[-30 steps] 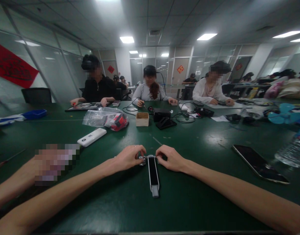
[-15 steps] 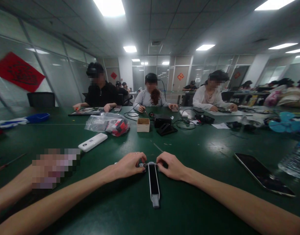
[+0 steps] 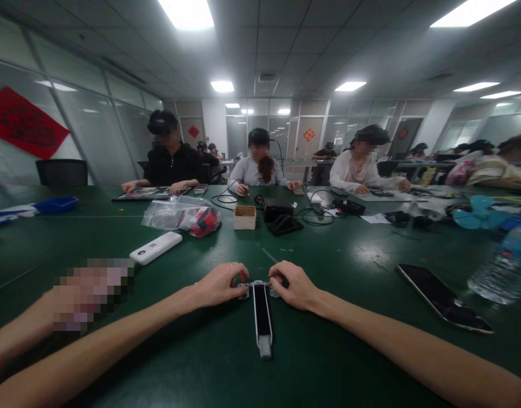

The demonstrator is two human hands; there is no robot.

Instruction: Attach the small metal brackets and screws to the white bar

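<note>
The person's left hand (image 3: 222, 283) and right hand (image 3: 294, 286) are apart, one on each side of the far end of a slim black strip in a pale frame (image 3: 263, 317), their fingertips curled in at small metal fittings (image 3: 243, 292); whether either pinches tightly cannot be told, since the knuckles cover the contact. The strip lies flat on the green tabletop (image 3: 337, 362), long side toward the wearer, its grey end piece (image 3: 265, 347) nearest. My guess at the main risk: with both hands at one end and nothing steadying the other, an uneven pull could swing the strip round; and fittings so small could slip from the fingertips and skid on the smooth surface. Room to move is widest toward the wearer, though the near edge is out of view. On the left it is tighter: another person's hand (image 3: 77, 294) and arm lie beside the left forearm, with a white device (image 3: 156, 248) just beyond. To the right, well apart, are a dark phone (image 3: 443, 297) and a clear bottle (image 3: 500, 266); ahead, a small open box (image 3: 244, 218) and a plastic bag (image 3: 182, 216) limit forward reach.
</note>
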